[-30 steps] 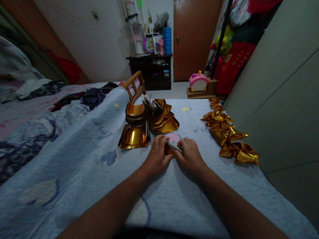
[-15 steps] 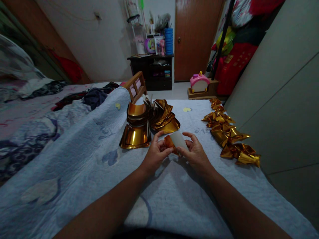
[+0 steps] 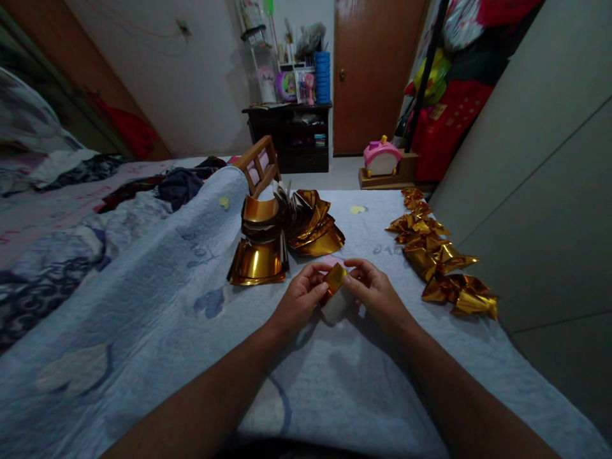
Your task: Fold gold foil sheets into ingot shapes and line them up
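Note:
Between my two hands is a small sheet of gold foil paper [image 3: 335, 278], shiny gold on one side and whitish on the other, partly rolled or folded over. My left hand [image 3: 306, 294] pinches its left edge between thumb and fingers. On its right edge the thumb and fingers of my right hand [image 3: 370, 287] are closed. Beyond my left hand lie fanned stacks of gold foil sheets [image 3: 261, 260]. Off to the right runs a row of folded gold foil pieces [image 3: 437, 255], pinched into pointed shapes.
A light blue quilted cover [image 3: 201, 357] spreads under everything. A small wooden frame [image 3: 261, 167] stands behind the foil stacks. Further back are a dark cabinet [image 3: 287, 137] and a pink toy [image 3: 381, 156]. A pale wardrobe [image 3: 540, 210] borders the right side.
The foil sheet has been turned between my hands: its white side faced up at the right before, and now a gold band shows on top with white below.

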Demonstrator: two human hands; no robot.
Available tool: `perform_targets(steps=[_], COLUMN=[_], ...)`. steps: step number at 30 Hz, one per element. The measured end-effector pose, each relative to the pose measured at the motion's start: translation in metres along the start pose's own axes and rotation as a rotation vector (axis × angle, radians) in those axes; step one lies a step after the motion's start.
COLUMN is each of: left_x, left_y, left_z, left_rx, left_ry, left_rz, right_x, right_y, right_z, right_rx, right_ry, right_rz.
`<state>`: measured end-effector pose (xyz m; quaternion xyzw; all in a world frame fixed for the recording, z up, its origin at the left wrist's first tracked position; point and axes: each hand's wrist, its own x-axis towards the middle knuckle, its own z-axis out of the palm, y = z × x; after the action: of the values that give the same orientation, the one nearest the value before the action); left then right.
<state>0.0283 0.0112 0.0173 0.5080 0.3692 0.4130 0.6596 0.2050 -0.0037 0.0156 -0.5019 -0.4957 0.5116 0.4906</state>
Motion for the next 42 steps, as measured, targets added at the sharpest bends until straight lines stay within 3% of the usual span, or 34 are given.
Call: perform_targets(steps=[9,15,21,26,31,34,42], left_x=[0.001,-0.001,-0.003,-0.001,0.001,0.003,0.007], left_y=[-0.007,-0.009,-0.006,-0.008,-0.013,-0.015,-0.021], left_z=[-0.003,-0.004,-0.004,-0.005,-0.005,-0.006,-0.009], left_rx=[0.179,0.498,0.668,0.757,1.001,1.152,1.204], left_ry=[0.077,0.030,0.024,0.016,0.043,0.068,-0.062], left_rz=[-0.032,0.051,0.121,0.150,0.179,0.266,0.371], right_x=[0.002,0.002,0.000,0.001,0.004,0.005,0.006], right_y=[0.008,0.008,0.005,0.007,0.013,0.016,0.019], right_z=[-0.003,-0.005,-0.003,-0.003,-0.002,-0.001,0.003], right_rx=[-0.221,-0.552,-0.684,-0.658,-0.799,-0.922,-1.022], right_ry=[-0.069,0.016,0.042,0.009,0.004,0.026,0.059], right_rz=[0.096,-0.023,-0.072,-0.044,-0.096,-0.138,-0.153])
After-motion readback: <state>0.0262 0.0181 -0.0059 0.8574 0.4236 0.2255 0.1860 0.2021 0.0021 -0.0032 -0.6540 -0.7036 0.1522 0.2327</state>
